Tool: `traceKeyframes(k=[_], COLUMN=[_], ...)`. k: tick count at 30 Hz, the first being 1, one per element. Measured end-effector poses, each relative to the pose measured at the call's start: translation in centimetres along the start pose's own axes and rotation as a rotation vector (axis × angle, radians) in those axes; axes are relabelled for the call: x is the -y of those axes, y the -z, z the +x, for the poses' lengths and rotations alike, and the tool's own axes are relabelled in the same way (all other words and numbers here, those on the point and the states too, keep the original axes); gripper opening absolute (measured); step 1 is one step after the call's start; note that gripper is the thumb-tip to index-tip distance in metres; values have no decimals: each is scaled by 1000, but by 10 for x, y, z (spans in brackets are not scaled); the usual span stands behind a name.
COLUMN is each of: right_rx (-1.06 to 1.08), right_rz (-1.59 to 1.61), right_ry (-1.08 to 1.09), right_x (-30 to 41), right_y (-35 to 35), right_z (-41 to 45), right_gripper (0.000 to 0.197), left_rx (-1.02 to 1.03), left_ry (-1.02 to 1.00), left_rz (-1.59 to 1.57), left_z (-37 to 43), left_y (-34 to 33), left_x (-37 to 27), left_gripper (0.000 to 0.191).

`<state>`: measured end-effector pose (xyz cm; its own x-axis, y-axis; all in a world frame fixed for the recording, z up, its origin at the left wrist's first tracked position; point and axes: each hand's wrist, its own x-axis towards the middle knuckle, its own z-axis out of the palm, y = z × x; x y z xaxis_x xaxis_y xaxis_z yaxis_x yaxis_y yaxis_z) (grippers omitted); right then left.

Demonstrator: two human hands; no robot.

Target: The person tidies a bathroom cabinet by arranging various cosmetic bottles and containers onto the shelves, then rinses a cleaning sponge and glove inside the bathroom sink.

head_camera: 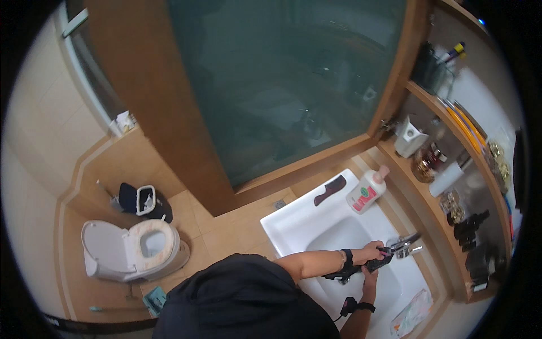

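Over the white washbasin (292,237), both my hands are close together just before the chrome tap (404,245). My left hand (372,251) grips a black item (378,263), whose kind I cannot make out. A small pink piece (384,253) shows at the fingers of this hand. From below, my right hand (369,275) holds the same black item. A dark length continues leftward under my left forearm, partly hidden by it. Black bands circle both wrists.
A pump bottle (366,193) and a dark comb (330,190) are on the basin's far end. A patterned packet (410,315) lies at its near corner. Wooden shelves (451,237) with jars and bottles curve behind the tap. An open toilet (154,245) and bin (146,201) stand left.
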<state>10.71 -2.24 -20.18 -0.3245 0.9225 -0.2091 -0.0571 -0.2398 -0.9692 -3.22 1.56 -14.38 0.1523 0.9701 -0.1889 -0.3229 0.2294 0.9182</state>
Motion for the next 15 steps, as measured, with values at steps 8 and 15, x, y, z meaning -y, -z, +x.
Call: traceKeyframes(k=[8,15], right_rx=[-398,-139], right_rz=[210,117], right_ry=[85,315], right_x=[28,69], right_y=[-27,-73], right_z=[24,17], right_gripper=[55,39], left_rx=[-488,-181], left_ry=[106,278], left_rz=[111,-493], left_z=[8,28], left_y=[50,39], left_x=[-12,15], left_gripper=[22,66])
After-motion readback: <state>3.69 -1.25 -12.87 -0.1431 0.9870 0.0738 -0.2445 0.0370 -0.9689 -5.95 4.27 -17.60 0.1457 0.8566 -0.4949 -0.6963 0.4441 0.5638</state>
